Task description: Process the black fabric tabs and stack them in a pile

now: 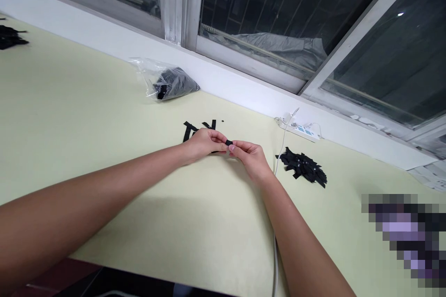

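Pale tabletop (156, 227), left hand (202, 144), right hand (254, 160), each grip pinching one black piece (229, 142), one bag (176, 84)

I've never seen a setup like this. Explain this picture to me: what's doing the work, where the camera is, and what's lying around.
There is no machine here, just a person's two bare hands. The single picture comes from a camera worn on that person's head, looking forward and down. The left hand and right hand meet over a pale table, pinching a small black piece between their fingertips. Loose black strips lie beyond the left hand. Further back is a clear plastic bag with dark contents. To the right are a black pile and a white power strip.
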A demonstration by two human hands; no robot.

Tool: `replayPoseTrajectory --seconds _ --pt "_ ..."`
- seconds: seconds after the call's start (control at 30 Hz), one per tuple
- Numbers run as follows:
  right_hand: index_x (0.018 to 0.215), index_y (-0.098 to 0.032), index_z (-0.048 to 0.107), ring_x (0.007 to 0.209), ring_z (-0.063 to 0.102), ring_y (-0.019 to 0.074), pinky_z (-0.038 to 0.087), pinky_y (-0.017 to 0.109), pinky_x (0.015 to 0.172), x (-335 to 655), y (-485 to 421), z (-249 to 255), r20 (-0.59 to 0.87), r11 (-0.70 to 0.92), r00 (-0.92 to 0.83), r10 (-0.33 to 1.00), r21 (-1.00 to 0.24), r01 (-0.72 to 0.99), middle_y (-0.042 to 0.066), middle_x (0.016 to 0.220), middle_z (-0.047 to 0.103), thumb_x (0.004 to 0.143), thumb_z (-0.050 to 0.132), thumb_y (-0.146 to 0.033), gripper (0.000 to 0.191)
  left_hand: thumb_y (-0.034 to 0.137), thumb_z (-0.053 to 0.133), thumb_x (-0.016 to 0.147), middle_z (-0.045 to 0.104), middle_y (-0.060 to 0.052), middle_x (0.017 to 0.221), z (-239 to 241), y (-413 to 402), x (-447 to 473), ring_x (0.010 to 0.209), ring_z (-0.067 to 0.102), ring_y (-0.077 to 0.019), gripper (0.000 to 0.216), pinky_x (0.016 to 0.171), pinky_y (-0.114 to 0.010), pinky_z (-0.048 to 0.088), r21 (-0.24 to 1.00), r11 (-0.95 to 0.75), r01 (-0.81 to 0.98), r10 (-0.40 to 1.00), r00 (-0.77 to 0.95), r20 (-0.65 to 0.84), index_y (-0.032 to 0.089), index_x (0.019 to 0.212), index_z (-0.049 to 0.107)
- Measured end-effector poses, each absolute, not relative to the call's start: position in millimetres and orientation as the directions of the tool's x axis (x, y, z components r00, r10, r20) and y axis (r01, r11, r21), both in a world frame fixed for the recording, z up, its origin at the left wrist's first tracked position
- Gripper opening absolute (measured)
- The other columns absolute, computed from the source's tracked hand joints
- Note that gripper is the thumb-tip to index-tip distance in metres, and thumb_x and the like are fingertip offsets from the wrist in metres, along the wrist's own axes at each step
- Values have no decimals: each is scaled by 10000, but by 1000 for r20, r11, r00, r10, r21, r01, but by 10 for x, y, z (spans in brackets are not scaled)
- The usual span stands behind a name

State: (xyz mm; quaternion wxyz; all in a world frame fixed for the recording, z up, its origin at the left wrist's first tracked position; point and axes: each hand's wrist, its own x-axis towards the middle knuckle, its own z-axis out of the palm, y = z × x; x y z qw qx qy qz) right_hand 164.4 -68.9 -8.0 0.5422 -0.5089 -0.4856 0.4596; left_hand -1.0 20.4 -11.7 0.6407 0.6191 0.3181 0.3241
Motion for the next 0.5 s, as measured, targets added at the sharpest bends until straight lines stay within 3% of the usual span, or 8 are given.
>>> replayPoseTrajectory --seconds 0.33,0.5 --pt "940 -210 783 808 645 165 518 348 844 1653 -688 -77 95 86 129 987 -993 80 51 911 744 733 794 -450 317 237 820 633 719 -30 780 -30 144 -5 720 654 -139 226 682 -270 529 997 -63 40 814 580 28 158 821 721" --pt "985 -194 728 845 665 183 537 372 859 1608 -689 -74 63 59 132 989 -998 30 64 929 732 670 846 -448 422 254 779 670 727 -30 768 -33 146 10 713 659 -153 160 671 -277 532 990 -126 62 834 547 72 170 795 727"
